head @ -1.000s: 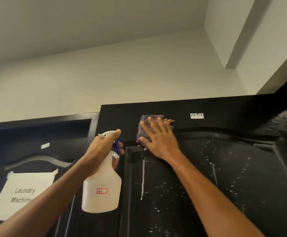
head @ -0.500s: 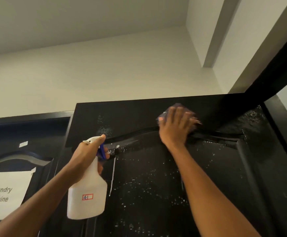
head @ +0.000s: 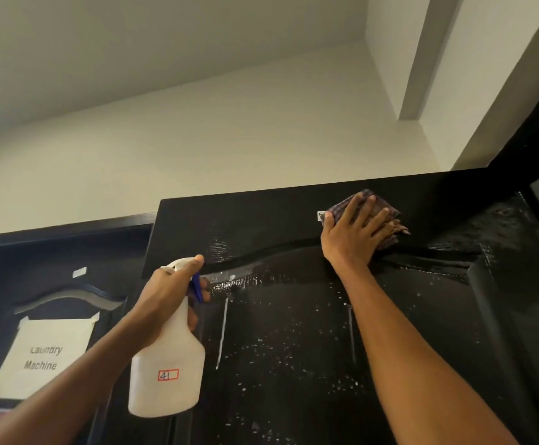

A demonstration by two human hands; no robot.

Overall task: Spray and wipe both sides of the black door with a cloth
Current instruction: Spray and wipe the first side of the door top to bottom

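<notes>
Right hand (head: 355,234) and cloth (head: 387,216) now farther right along door (head: 294,332).

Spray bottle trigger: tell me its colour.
Blue, on the white spray bottle that the left hand grips; the head view shows it.

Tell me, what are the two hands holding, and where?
The left hand grips the spray bottle by its neck. The right hand presses a cloth flat against the door.

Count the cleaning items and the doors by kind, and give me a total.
Spray bottles: 1, the white spray bottle held by the left hand.
Cloths: 1, the checked cloth under the right hand.
Black doors: 2, the wet door and the door with the paper sign.
Total: 4
</notes>
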